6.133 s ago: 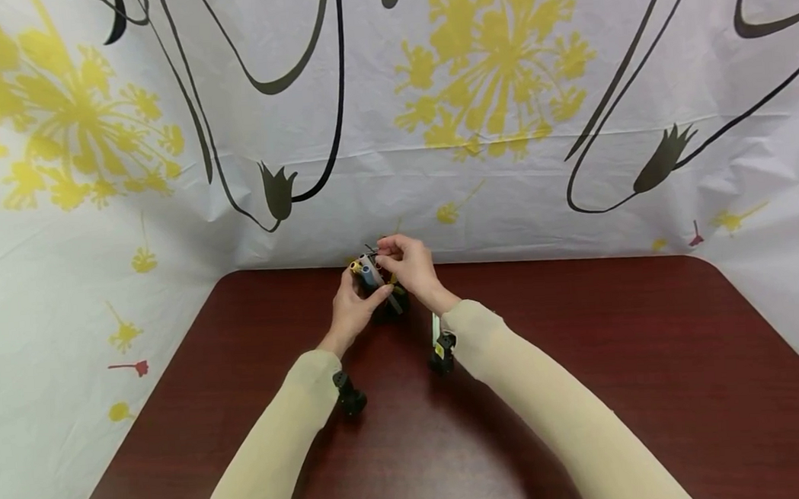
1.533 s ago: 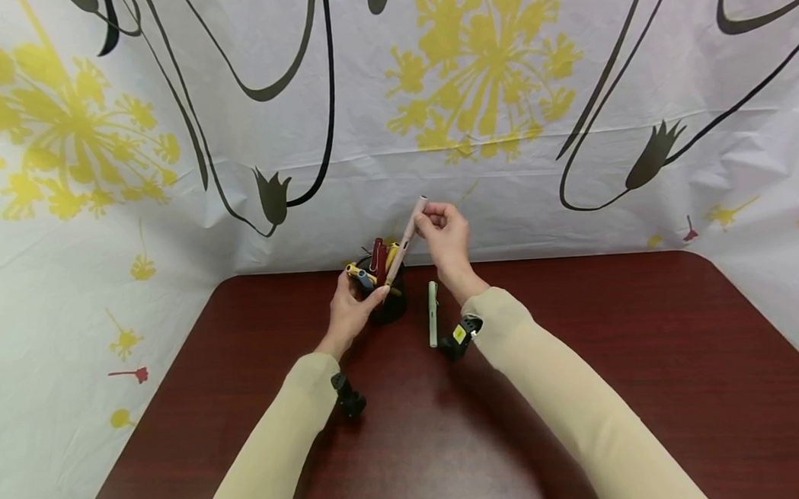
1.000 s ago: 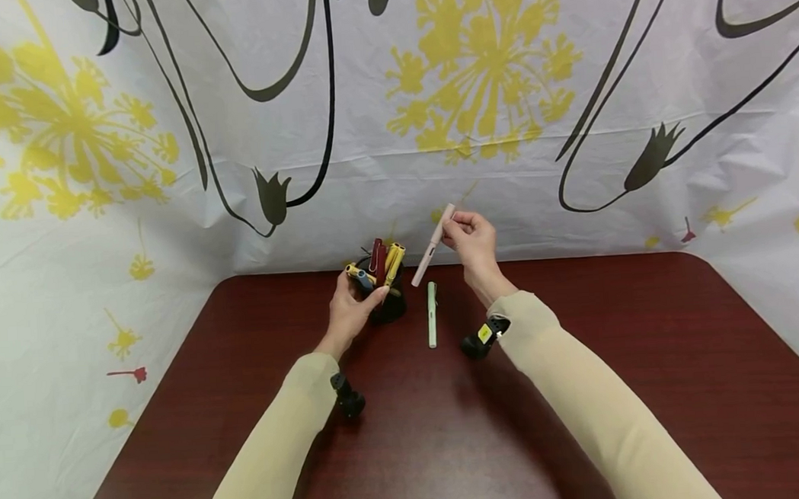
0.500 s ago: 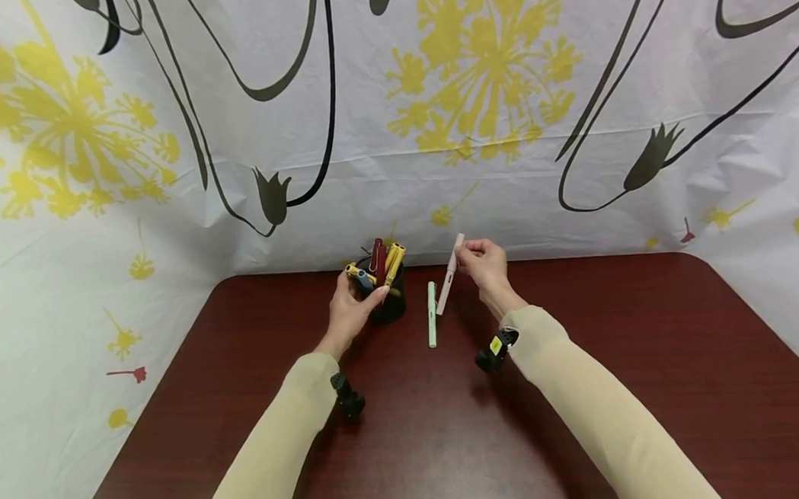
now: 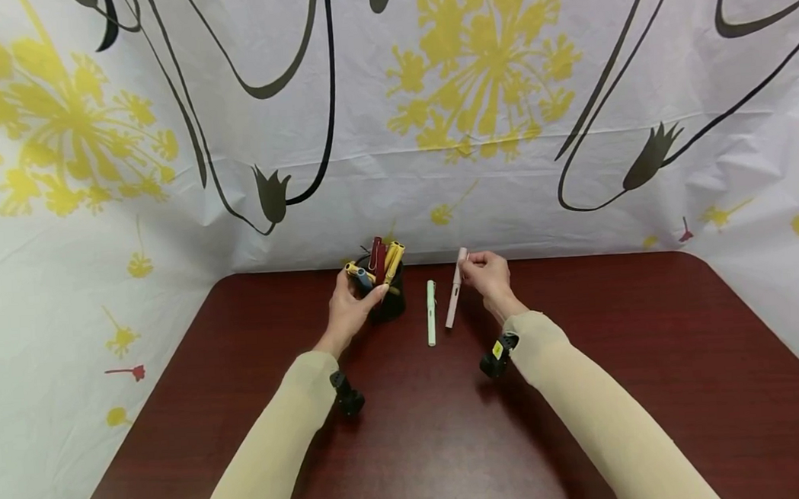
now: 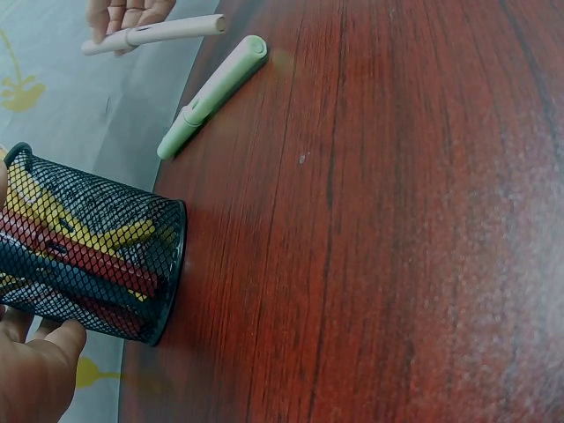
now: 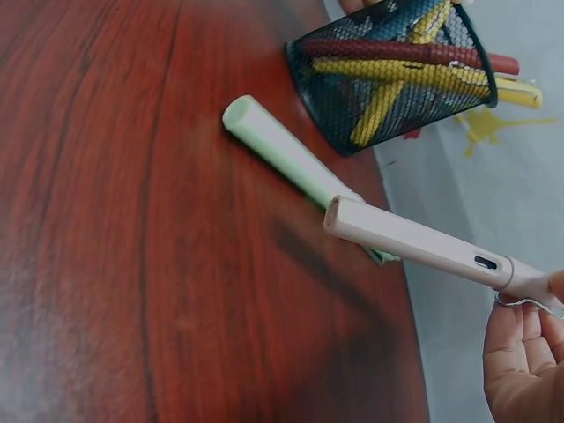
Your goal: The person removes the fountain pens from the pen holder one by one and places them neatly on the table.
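My right hand (image 5: 489,278) pinches a pale pink fountain pen (image 5: 454,296) by its capped end, where the clip sits. In the right wrist view the pink pen (image 7: 414,240) slants above the table, its shadow falling below it. A mint green pen (image 5: 432,313) lies on the table just left of it. My left hand (image 5: 350,310) grips the black mesh pen cup (image 6: 97,247) around its side. Red, yellow and blue pens (image 5: 380,262) stand in the cup, their lower parts visible through the mesh.
The dark red wooden table (image 5: 411,432) ends at a back edge close behind the cup and pens. Behind it hangs a white sheet (image 5: 381,174) with yellow and dark plant prints. A small black camera is strapped on each wrist.
My right hand has drawn the pink pen out of the cup, carried it right, and lowered it toward the table beside the green pen. The left hand stays on the cup.
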### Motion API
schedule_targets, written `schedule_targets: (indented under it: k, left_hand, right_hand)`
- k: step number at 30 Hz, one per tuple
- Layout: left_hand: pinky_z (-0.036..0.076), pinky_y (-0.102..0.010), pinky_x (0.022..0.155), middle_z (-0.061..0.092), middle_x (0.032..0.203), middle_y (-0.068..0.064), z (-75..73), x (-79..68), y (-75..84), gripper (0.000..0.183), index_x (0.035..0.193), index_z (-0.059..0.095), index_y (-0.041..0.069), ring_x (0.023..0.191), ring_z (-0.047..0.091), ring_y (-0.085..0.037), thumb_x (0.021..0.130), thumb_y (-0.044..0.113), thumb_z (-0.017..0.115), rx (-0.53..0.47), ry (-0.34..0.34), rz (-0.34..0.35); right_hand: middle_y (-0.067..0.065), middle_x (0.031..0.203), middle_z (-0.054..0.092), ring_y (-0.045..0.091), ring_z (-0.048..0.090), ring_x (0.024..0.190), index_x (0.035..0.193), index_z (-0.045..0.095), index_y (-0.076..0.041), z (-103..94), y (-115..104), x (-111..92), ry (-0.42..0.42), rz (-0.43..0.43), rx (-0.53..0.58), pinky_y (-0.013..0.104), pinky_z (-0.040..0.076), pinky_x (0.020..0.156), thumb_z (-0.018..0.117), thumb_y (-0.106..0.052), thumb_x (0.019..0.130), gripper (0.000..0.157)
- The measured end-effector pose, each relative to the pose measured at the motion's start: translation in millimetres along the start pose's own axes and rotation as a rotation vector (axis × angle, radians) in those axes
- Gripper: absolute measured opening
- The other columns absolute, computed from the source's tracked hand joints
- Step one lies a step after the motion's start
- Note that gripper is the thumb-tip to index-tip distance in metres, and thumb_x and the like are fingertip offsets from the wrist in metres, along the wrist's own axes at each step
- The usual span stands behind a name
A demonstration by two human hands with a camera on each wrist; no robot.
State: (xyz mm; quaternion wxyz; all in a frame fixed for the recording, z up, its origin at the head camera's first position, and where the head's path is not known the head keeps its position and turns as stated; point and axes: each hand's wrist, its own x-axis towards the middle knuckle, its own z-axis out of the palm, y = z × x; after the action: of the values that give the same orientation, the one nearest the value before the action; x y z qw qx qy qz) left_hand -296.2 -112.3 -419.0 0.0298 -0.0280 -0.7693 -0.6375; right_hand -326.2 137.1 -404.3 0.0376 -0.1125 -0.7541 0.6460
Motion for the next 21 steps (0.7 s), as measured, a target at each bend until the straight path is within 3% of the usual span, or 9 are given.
schedule_targets:
  k: [3, 7, 10, 15, 21]
  left_hand:
    - [0.034, -0.047, 0.107, 0.036, 0.146, -0.021, 0.3, -7.6, 13.7, 0.078, 0.146, 0.023, 0.002, 0.137, 0.032, -0.030, 0.086, 0.016, 0.070, 0.014, 0.000, 0.008]
    - [0.033, -0.046, 0.108, 0.035, 0.147, -0.019, 0.3, -0.6, 2.7, 0.080, 0.147, 0.023, 0.005, 0.138, 0.032, -0.029, 0.085, 0.020, 0.071, 0.007, 0.005, 0.012]
    - [0.032, -0.045, 0.109, 0.034, 0.149, -0.017, -0.2, 7.5, -10.7, 0.084, 0.148, 0.022, 0.010, 0.139, 0.030, -0.026, 0.084, 0.027, 0.073, 0.014, 0.011, 0.009]
    - [0.034, -0.045, 0.108, 0.037, 0.147, -0.015, -0.2, 6.0, -9.9, 0.085, 0.148, 0.023, 0.012, 0.137, 0.033, -0.025, 0.083, 0.032, 0.073, 0.049, 0.030, 0.010]
    - [0.035, -0.042, 0.108, 0.038, 0.147, -0.013, 1.1, 4.0, -8.9, 0.083, 0.148, 0.024, 0.013, 0.137, 0.034, -0.023, 0.083, 0.031, 0.073, 0.065, 0.036, -0.005]
  right_hand:
    - [0.011, 0.097, 0.061, 0.017, 0.064, 0.076, 0.112, 0.057, 0.003, -0.8, 4, 0, -0.002, 0.009, -0.042, 0.042, 0.052, 0.087, 0.059, -0.012, 0.090, 0.027]
    - [0.010, 0.095, 0.061, 0.018, 0.064, 0.075, 0.112, 0.058, 0.002, -0.7, 8, 0, -0.007, 0.028, -0.092, 0.041, 0.053, 0.085, 0.059, -0.015, 0.090, 0.027]
    - [0.011, 0.097, 0.061, 0.010, 0.061, 0.068, 0.112, 0.058, 0.002, -0.3, 10, -1, -0.012, 0.042, -0.117, 0.040, 0.054, 0.083, 0.060, -0.015, 0.091, 0.028]
    - [0.013, 0.099, 0.060, 0.008, 0.061, 0.061, 0.104, 0.059, 0.002, 1.6, 11, 1, -0.024, 0.058, -0.141, 0.041, 0.055, 0.081, 0.060, -0.013, 0.089, 0.021]
    - [0.008, 0.085, 0.058, 0.009, 0.058, 0.056, 0.097, 0.059, 0.001, 4.3, 14, 3, -0.029, 0.093, -0.183, 0.039, 0.056, 0.077, 0.061, -0.010, 0.086, 0.016]
